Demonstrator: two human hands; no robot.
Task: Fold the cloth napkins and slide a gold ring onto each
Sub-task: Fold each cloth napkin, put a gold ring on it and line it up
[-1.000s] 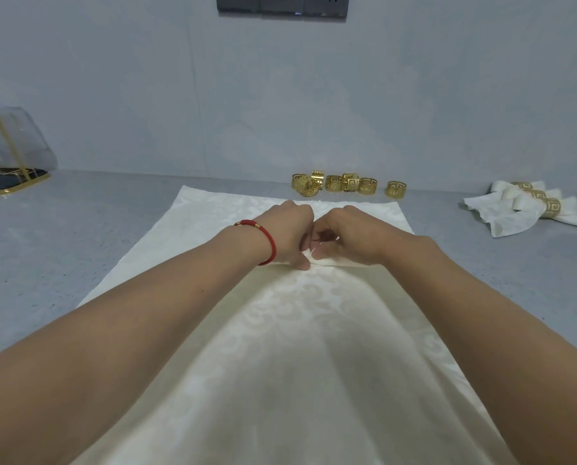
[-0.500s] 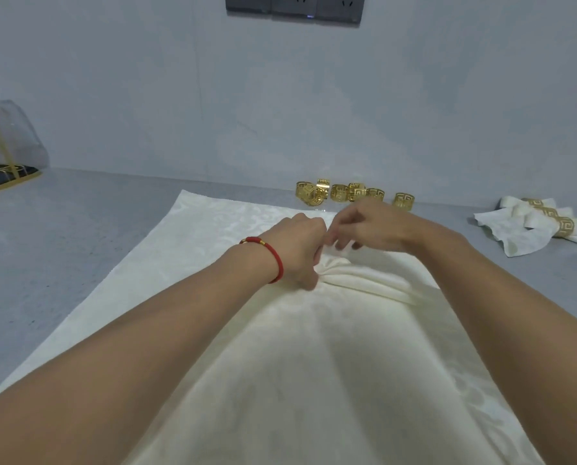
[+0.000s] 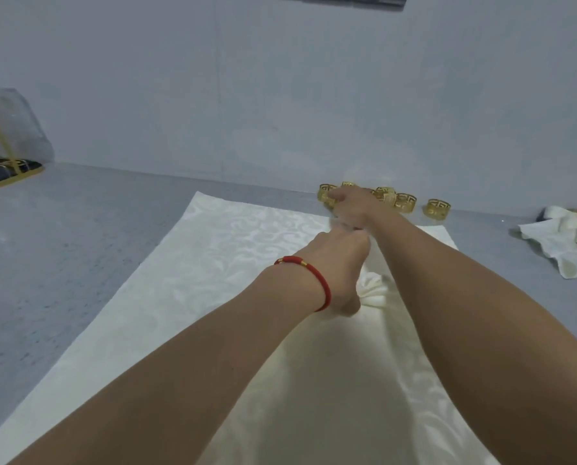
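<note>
From where I sit, the cream cloth napkin (image 3: pixel 233 263) lies spread on the grey table (image 3: pixel 79 250), running from the near edge of the view toward the far wall; its near part is covered by both forearms and cut off by the frame. My left hand (image 3: pixel 334 263), with a red bracelet (image 3: pixel 314 280) at the wrist, is clenched on a gathered bunch of the napkin near its middle — the pinched folds (image 3: pixel 372 290) show just right of the thumb, though the fingertips are hidden behind the fist.

My right hand (image 3: pixel 350 204) reaches far, over the cluster of gold rings (image 3: pixel 404 203) lined along the far edge of the table by the wall. The hand is motion-blurred and covers several rings, so I cannot tell whether it grasps one or only hovers on them. One ring (image 3: pixel 438 208) stands apart to the right of the group.

Far right, finished napkins (image 3: pixel 562 239) lie in a heap, cut off by the frame edge — a ring on them barely shows. Far left, a clear-sided holder with gold trim (image 3: pixel 5 142) is partly out of view.
</note>
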